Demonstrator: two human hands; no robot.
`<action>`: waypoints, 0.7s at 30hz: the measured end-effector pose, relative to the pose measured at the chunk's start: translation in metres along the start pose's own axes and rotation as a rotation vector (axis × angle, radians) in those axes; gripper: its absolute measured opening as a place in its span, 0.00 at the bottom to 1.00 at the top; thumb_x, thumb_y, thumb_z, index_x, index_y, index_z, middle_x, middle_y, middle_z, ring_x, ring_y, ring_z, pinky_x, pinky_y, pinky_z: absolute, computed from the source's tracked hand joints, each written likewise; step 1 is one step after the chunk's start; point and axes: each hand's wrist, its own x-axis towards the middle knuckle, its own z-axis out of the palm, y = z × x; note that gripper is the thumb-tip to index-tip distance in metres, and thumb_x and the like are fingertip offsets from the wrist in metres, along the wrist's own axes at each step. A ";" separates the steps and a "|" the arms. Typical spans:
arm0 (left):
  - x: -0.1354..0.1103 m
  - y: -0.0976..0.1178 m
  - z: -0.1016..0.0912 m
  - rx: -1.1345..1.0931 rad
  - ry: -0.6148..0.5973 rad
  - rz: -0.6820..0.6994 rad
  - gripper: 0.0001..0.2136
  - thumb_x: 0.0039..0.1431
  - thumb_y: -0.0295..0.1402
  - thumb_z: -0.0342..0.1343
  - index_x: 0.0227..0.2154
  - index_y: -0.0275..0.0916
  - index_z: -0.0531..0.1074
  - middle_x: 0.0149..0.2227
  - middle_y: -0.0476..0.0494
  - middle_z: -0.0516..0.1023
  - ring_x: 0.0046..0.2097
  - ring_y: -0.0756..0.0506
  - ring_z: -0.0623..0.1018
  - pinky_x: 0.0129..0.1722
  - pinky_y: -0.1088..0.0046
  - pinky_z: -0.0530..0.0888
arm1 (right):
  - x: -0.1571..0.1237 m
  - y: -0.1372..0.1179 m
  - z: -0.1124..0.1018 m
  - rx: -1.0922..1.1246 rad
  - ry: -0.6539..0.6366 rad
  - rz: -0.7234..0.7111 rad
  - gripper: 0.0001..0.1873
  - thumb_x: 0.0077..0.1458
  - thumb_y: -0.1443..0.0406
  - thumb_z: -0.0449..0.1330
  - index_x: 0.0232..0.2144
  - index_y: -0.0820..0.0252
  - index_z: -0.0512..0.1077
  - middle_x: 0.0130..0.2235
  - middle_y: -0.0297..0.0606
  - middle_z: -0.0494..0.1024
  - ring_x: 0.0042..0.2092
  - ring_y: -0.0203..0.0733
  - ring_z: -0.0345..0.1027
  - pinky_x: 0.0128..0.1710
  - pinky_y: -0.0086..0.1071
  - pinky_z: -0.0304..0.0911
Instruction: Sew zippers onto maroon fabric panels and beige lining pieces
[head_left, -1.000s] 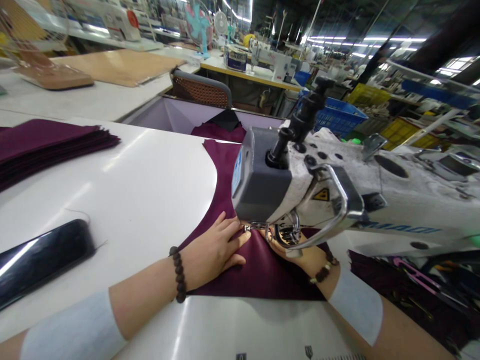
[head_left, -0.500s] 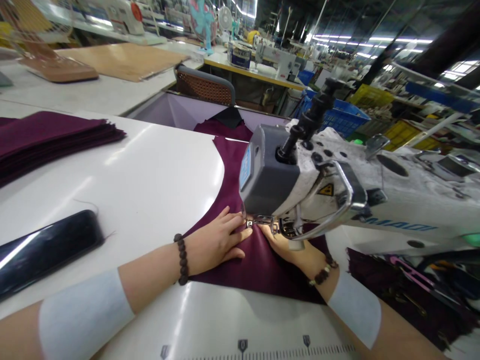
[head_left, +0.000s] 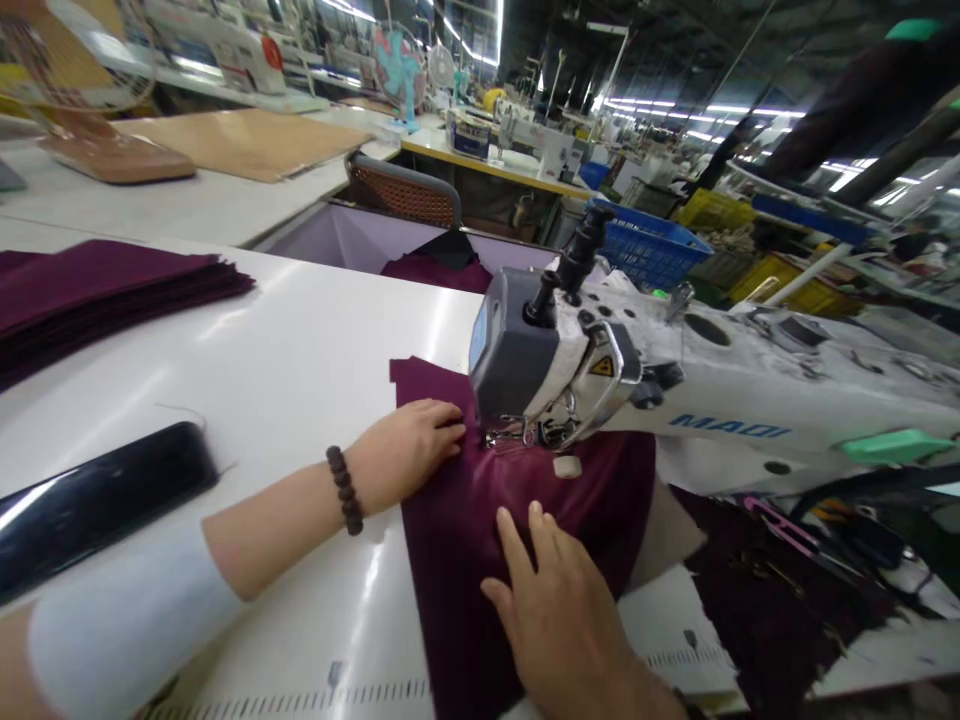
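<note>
A maroon fabric piece lies under the head of the white and grey sewing machine, with part of it spread toward me. My left hand is at the fabric's left side, its fingers curled together on the cloth close to the presser foot. Nearer to me, my right hand rests on the fabric with its fingers spread. The cloth is slightly puckered between the right fingertips and the presser foot. The needle's tip cannot be made out.
A stack of maroon pieces sits at left, with a black phone nearer me. Dark cloth scraps and pink-handled snips lie at right. Behind the table edge, a lilac bin holds more maroon cloth.
The fabric has been turned under the machine and now extends toward me. My right hand has come back from beside the needle and spread out; my left hand has shifted left and curled.
</note>
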 end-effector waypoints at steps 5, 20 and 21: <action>-0.004 0.065 0.002 0.080 -0.076 -0.054 0.16 0.58 0.37 0.53 0.41 0.27 0.70 0.41 0.33 0.73 0.43 0.40 0.73 0.45 0.63 0.71 | 0.022 0.010 -0.025 0.234 -0.169 -0.029 0.15 0.59 0.65 0.48 0.43 0.61 0.71 0.35 0.44 0.76 0.35 0.47 0.69 0.38 0.42 0.65; 0.001 0.070 0.025 0.024 -0.225 -0.227 0.47 0.33 0.54 0.62 0.50 0.19 0.60 0.53 0.19 0.63 0.57 0.31 0.62 0.56 0.55 0.60 | 0.048 0.012 0.009 0.149 -0.105 0.077 0.25 0.57 0.63 0.52 0.56 0.62 0.59 0.55 0.49 0.64 0.55 0.57 0.56 0.49 0.55 0.55; 0.001 0.069 0.025 0.021 -0.232 -0.232 0.47 0.33 0.54 0.62 0.51 0.20 0.60 0.54 0.20 0.62 0.58 0.32 0.61 0.57 0.55 0.59 | 0.049 0.012 0.008 0.145 -0.123 0.097 0.25 0.57 0.63 0.53 0.56 0.62 0.59 0.55 0.49 0.64 0.55 0.57 0.56 0.49 0.55 0.55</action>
